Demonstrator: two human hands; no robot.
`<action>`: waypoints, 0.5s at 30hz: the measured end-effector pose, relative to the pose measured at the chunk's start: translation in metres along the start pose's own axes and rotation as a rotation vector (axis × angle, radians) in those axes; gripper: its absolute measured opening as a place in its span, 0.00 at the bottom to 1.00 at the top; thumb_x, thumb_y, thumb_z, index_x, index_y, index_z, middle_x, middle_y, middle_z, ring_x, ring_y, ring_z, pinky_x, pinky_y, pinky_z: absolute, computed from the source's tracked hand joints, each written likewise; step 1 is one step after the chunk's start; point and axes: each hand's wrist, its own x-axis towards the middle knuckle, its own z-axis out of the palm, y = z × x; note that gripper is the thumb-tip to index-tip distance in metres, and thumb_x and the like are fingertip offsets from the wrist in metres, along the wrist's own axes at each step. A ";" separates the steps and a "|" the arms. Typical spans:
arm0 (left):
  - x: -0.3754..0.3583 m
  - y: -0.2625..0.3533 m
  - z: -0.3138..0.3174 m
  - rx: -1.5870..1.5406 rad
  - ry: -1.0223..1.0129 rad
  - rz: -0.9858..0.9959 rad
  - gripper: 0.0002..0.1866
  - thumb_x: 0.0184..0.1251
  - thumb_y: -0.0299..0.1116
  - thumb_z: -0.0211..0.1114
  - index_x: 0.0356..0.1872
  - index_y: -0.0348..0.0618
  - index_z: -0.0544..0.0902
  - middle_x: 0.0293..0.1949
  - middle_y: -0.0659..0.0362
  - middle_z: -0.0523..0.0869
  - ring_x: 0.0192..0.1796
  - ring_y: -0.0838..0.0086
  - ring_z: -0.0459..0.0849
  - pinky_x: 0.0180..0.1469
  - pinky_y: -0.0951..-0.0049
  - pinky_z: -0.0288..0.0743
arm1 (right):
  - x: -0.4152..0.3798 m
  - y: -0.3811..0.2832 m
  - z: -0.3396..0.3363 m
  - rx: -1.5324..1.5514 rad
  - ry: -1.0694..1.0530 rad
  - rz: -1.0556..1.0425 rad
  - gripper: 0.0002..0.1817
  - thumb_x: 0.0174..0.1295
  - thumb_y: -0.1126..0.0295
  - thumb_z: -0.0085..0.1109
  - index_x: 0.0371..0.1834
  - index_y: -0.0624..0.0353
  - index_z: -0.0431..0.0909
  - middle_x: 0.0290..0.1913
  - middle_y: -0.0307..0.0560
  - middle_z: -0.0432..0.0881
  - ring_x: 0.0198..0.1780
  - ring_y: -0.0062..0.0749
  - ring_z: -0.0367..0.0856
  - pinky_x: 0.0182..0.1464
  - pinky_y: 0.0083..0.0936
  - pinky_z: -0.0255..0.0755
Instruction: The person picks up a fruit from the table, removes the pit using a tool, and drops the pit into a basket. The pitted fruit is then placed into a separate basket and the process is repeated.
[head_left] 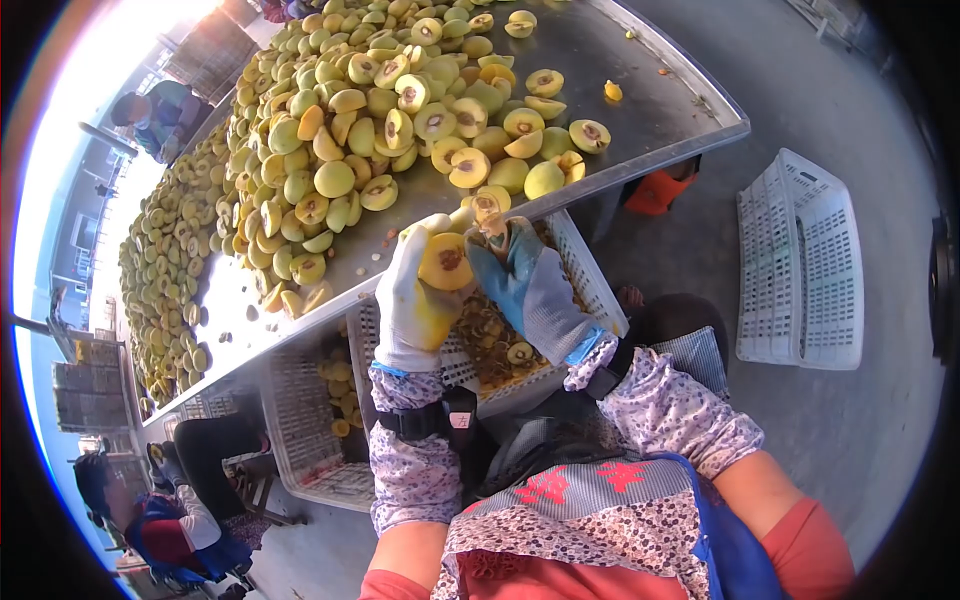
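My left hand, in a white glove stained yellow, is closed around a halved yellow peach with its brown-marked cut face toward me. Close beside it, my right hand wears a blue-and-grey glove, its fingers curled with the tips together. I cannot tell what the right fingers grip; something tan shows at their tips. Another peach half lies right above those fingertips at the table edge. Both hands are over a white crate holding brownish pits and scraps.
A metal table carries a large heap of halved peaches. Left below it, another white crate holds some halves. Stacked white crates stand on the floor at right. Two people sit along the left side.
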 end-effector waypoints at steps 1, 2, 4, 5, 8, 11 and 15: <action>0.002 0.003 -0.001 -0.001 0.000 0.000 0.19 0.64 0.26 0.70 0.54 0.36 0.78 0.57 0.50 0.84 0.55 0.63 0.86 0.54 0.66 0.82 | 0.001 0.001 0.002 0.045 0.018 0.015 0.14 0.68 0.60 0.64 0.47 0.57 0.78 0.30 0.56 0.85 0.34 0.57 0.86 0.29 0.40 0.76; 0.005 0.007 -0.004 -0.761 0.092 -0.417 0.16 0.68 0.32 0.66 0.54 0.37 0.78 0.57 0.49 0.84 0.56 0.61 0.84 0.55 0.63 0.81 | -0.001 0.001 0.000 0.044 0.018 0.016 0.14 0.68 0.60 0.64 0.47 0.57 0.78 0.30 0.56 0.85 0.34 0.57 0.86 0.29 0.40 0.76; 0.008 0.011 -0.003 -1.521 0.189 -0.832 0.16 0.73 0.38 0.62 0.53 0.37 0.78 0.57 0.48 0.83 0.58 0.59 0.82 0.56 0.60 0.80 | -0.004 -0.024 -0.011 0.057 0.010 0.020 0.15 0.68 0.58 0.64 0.46 0.58 0.78 0.29 0.56 0.85 0.33 0.57 0.86 0.29 0.40 0.77; 0.008 0.008 0.001 -1.417 0.257 -0.761 0.17 0.75 0.42 0.58 0.53 0.38 0.78 0.57 0.48 0.83 0.59 0.57 0.81 0.57 0.57 0.79 | -0.008 -0.024 -0.010 0.058 0.007 0.017 0.15 0.68 0.58 0.64 0.46 0.58 0.78 0.29 0.56 0.85 0.33 0.57 0.86 0.29 0.40 0.77; 0.004 0.004 0.001 -1.249 0.255 -0.570 0.15 0.82 0.36 0.50 0.54 0.31 0.68 0.61 0.41 0.78 0.64 0.51 0.79 0.65 0.52 0.78 | -0.014 -0.024 -0.005 -0.009 -0.130 -0.002 0.17 0.69 0.55 0.62 0.45 0.59 0.78 0.29 0.58 0.85 0.34 0.58 0.86 0.30 0.41 0.77; 0.008 0.018 0.000 -1.316 0.214 -0.606 0.15 0.81 0.38 0.50 0.51 0.33 0.70 0.60 0.45 0.79 0.63 0.52 0.79 0.66 0.47 0.76 | -0.015 -0.023 -0.003 -0.093 -0.239 0.089 0.16 0.70 0.58 0.61 0.45 0.62 0.77 0.30 0.60 0.85 0.36 0.60 0.86 0.31 0.42 0.76; 0.013 0.024 0.003 -1.325 0.346 -0.740 0.14 0.79 0.38 0.53 0.52 0.37 0.74 0.59 0.50 0.80 0.61 0.56 0.80 0.65 0.48 0.75 | -0.016 -0.021 0.000 0.009 -0.277 0.153 0.20 0.71 0.51 0.57 0.45 0.61 0.77 0.31 0.61 0.85 0.34 0.59 0.85 0.33 0.41 0.78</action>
